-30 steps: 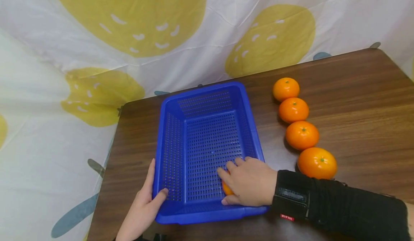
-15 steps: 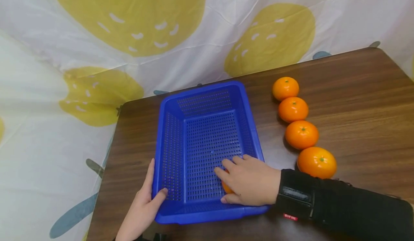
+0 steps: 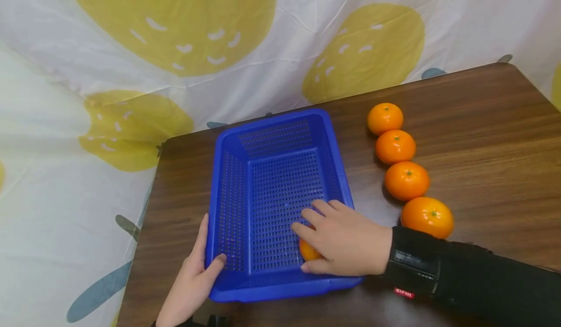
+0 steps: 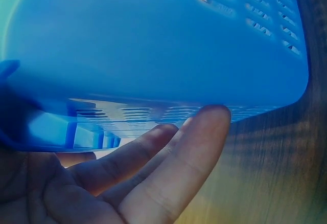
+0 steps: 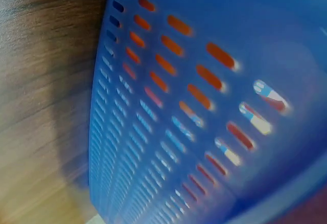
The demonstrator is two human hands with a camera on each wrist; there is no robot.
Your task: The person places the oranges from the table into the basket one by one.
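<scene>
The near left corner of a blue basket (image 3: 287, 293) is gripped by the left hand (image 3: 187, 284), with the thumb over the rim and the fingers against the outer wall. In its near right corner, one orange (image 3: 308, 250) is partly covered by the right hand (image 3: 344, 239); whether it is gripped cannot be told. To the right, four oranges (image 3: 406, 181) are lined up from near to far on a brown table (image 3: 491, 151). Behind, a white cloth (image 3: 289, 34) with yellow shapes is hung.
</scene>
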